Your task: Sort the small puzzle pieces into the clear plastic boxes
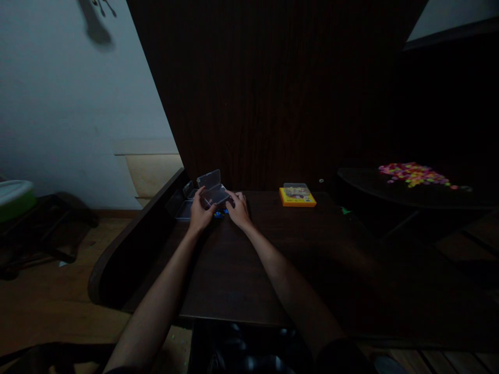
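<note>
Between both hands is a small clear plastic box [216, 196] with its hinged lid [210, 179] standing up. My left hand [200, 213] grips its left side, the thumb along the front edge. On the right side, the fingers of my right hand [238, 209] close round the box. Small blue pieces [219, 213] lie on the dark tabletop just below the box, partly hidden by the hands. Close to the left of my left hand, another clear plastic box [183, 210] rests on the table with its lid up. The box in my hands looks empty, though the light is dim.
A yellow box [298, 200] with a clear case [296, 190] on top sits at the back. Many colourful small pieces [415, 174] are heaped on a dark shelf at right. A raised wooden side panel [132, 244] borders the table's left; a tall dark panel [265, 93] stands behind.
</note>
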